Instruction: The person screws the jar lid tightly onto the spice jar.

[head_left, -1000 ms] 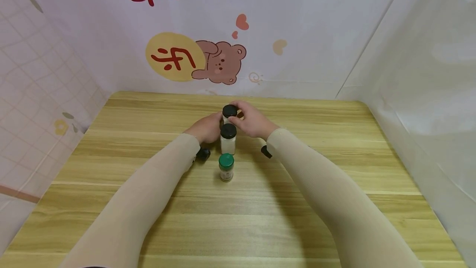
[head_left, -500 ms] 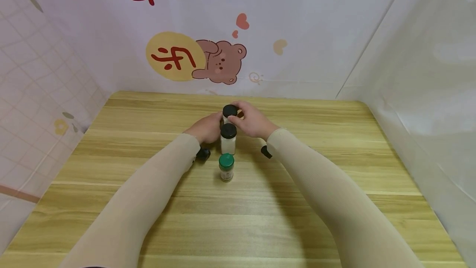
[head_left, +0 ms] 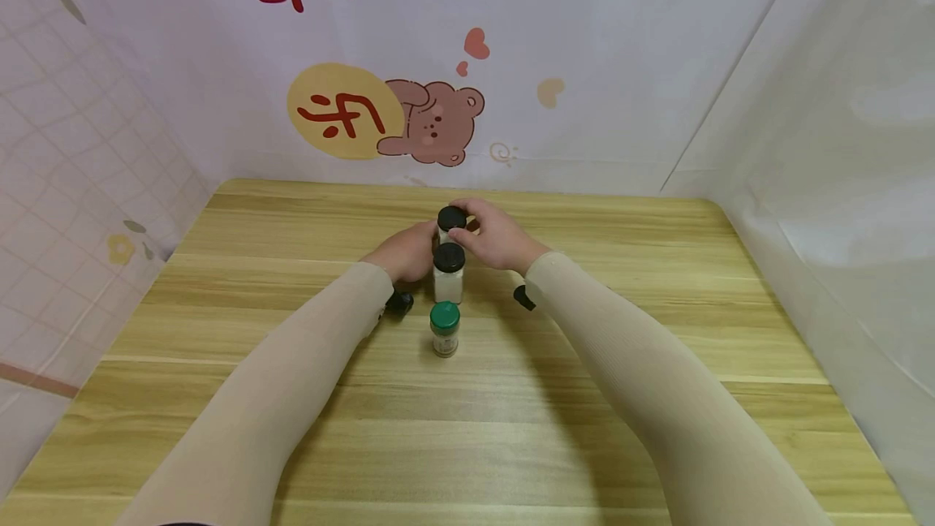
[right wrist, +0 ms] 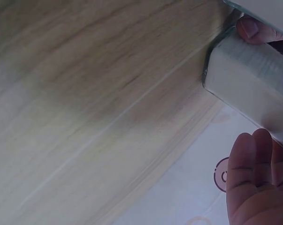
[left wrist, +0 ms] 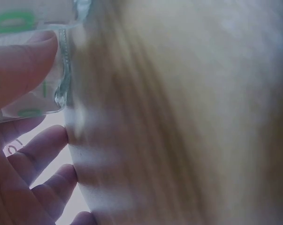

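Observation:
Three containers stand in a row on the wooden table. At the back is a square glass jar (head_left: 451, 218) with a black lid and pale contents. My left hand (head_left: 404, 252) grips its lower body from the left; its thumb lies on the glass in the left wrist view. From the right, my right hand (head_left: 500, 237) holds the same jar near the lid, between thumb and fingers. Just in front stands a second black-lidded jar (head_left: 449, 274), untouched. Nearest me is a small green-capped spice shaker (head_left: 445, 329). Green print shows on the held jar's glass (left wrist: 33, 101).
The wooden table (head_left: 453, 445) ends at a white wall cloth (head_left: 599, 136) printed with a bear, close behind the rear jar. More pale cloth hangs on both sides. A black wrist camera part (head_left: 398, 302) sits under the left cuff, another (head_left: 523, 297) by the right cuff.

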Action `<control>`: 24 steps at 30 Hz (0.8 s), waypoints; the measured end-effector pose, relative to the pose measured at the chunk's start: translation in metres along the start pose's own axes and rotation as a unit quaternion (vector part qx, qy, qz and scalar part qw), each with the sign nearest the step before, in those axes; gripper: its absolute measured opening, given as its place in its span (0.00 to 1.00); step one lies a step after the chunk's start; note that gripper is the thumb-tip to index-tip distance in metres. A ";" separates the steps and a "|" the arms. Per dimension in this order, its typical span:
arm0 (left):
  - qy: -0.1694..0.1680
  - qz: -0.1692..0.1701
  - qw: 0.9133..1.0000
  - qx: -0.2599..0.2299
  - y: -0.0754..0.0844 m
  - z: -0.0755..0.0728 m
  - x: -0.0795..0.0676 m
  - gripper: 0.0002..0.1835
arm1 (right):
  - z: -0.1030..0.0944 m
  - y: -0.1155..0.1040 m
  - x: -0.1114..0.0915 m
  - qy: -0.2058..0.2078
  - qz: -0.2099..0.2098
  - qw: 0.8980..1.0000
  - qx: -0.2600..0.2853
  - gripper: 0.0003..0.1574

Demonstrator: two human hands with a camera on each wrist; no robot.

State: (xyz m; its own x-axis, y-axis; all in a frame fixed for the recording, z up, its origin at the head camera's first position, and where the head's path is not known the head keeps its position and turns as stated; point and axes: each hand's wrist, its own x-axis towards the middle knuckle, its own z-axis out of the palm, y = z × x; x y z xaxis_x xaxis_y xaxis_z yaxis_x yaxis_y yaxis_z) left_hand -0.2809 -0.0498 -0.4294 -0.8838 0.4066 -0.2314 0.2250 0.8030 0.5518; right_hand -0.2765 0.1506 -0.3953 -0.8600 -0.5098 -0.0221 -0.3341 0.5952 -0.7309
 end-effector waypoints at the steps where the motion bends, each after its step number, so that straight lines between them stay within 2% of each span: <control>1: 0.000 -0.002 1.000 -0.001 0.000 0.000 0.000 0.25 | 0.000 0.000 0.000 0.001 0.000 1.000 -0.001 0.33; 15: -0.008 -0.008 1.000 -0.008 0.003 -0.002 -0.002 0.27 | -0.001 0.002 0.003 -0.002 0.008 1.000 -0.007 0.35; 24: -0.009 -0.007 1.000 -0.005 0.002 -0.001 -0.002 0.25 | 0.001 0.003 0.002 0.010 0.004 1.000 -0.010 0.30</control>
State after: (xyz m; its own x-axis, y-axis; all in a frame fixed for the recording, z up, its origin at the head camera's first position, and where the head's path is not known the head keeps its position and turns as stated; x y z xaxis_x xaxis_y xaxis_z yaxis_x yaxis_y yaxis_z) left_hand -0.2796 -0.0499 -0.4271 -0.8793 0.4037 -0.2527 0.2094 0.8042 0.5563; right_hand -0.2787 0.1504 -0.3983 -0.8698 -0.4933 -0.0136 -0.3356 0.6115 -0.7165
